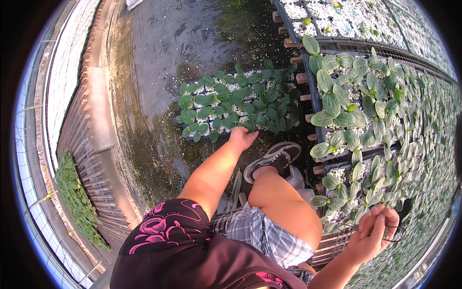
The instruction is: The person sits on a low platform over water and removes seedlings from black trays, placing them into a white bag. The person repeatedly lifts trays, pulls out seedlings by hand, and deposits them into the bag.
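Note:
A dark plug tray of broad-leaved green seedlings (223,95), with white granules around the stems, lies on the dark ground sheet. My left hand (244,138) reaches down to the tray's near edge, its fingers partly spread under the leaves; whether they grip the rim cannot be made out. At the lower right, my right hand (379,227) is raised over the seedling bench, fingers curled around a thin dark wire-like loop (399,234). Beneath and beyond that hand stand more seedling trays (350,108) on the bench.
Wooden slats (302,78) of the bench jut out beside the floor tray. Trays with white granules and small sprouts (343,18) stand at upper right. My shoe (276,159) is close to the floor tray. Another slatted bench (77,126) with green plants (77,198) runs along the left.

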